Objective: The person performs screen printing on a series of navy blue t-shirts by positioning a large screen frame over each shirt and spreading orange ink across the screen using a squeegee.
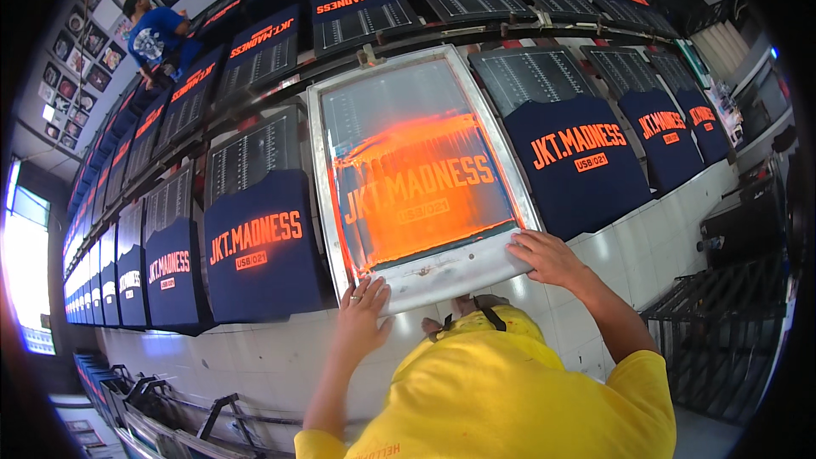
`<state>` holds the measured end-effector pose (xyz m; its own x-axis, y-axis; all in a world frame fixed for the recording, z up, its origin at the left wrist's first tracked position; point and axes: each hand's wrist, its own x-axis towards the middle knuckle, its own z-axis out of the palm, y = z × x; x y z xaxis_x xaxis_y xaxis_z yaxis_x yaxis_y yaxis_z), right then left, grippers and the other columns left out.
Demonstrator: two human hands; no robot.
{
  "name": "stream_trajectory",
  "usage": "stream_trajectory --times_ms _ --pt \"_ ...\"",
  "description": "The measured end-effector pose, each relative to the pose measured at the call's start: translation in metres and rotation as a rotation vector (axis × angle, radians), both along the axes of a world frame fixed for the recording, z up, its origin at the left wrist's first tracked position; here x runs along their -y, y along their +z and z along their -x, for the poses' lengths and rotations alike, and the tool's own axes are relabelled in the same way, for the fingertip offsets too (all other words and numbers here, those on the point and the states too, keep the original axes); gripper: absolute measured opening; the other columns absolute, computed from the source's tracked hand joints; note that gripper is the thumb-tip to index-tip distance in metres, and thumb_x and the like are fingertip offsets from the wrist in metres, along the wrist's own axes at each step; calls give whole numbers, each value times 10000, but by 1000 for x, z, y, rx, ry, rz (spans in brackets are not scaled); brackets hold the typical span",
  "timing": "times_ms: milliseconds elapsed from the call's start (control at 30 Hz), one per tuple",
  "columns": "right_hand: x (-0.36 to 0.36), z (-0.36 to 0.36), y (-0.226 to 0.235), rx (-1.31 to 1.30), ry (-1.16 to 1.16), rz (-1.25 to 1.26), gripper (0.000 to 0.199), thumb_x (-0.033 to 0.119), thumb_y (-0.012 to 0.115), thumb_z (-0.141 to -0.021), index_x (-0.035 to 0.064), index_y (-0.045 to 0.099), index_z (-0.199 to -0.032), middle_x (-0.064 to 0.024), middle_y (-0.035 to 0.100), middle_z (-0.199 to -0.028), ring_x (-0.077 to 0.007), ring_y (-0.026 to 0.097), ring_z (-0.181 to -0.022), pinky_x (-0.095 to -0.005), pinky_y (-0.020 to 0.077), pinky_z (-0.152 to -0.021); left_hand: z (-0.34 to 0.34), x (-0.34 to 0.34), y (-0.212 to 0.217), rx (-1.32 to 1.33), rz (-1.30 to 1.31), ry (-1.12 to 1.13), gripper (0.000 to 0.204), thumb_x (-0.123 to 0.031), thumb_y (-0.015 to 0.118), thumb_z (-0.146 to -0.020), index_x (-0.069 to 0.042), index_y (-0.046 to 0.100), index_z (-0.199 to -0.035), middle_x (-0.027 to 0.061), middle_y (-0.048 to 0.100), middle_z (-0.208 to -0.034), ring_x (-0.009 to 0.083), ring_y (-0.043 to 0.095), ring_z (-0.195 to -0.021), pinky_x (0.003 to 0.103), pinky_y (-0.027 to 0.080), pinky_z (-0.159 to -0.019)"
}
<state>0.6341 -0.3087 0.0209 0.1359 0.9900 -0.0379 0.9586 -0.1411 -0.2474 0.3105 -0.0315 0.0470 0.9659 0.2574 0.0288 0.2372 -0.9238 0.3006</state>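
Observation:
A silk-screen printing frame (429, 287) with a pale metal border lies over a printing board in front of me. Bright orange ink (433, 149) covers much of its mesh, and block lettering shows through. A dark strip runs along the near side of the ink. My left hand (364, 314) grips the frame at its near left corner, fingers over the border. At the near right corner my right hand (548, 259) holds the border, fingers on top. Whatever lies under the frame is mostly hidden.
Navy shirts with orange prints lie on boards on both sides, such as a left shirt (263, 280) and a right shirt (574, 191). More boards (361, 25) line the far side. A person in blue (157, 38) stands far left. A black metal rack (722, 331) stands right.

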Motion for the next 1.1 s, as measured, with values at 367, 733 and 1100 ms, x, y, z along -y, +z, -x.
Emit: stream_trajectory --times_ms 367,733,1100 --pt "-45 -7 8 162 -120 -143 331 148 771 -594 55 630 -879 -73 638 -889 -242 606 -910 -393 413 -787 -41 -26 -15 2 17 236 387 43 644 -640 -30 646 -1020 129 659 -1015 342 664 -905 432 559 -775" --pt "-19 17 -18 197 -169 -302 192 55 649 -665 43 607 -852 -80 621 -930 -241 588 -844 -384 412 -765 -20 -3 -55 159 -152 184 435 57 655 -624 -31 674 -1050 101 700 -1109 294 688 -1034 383 582 -843" --pt "-108 -75 -24 198 -115 -347 186 50 664 -644 38 611 -822 -88 642 -914 -248 589 -792 -393 444 -753 -98 -91 -59 208 -193 131 372 19 604 -662 -28 665 -1026 114 700 -1102 272 703 -966 359 578 -767"
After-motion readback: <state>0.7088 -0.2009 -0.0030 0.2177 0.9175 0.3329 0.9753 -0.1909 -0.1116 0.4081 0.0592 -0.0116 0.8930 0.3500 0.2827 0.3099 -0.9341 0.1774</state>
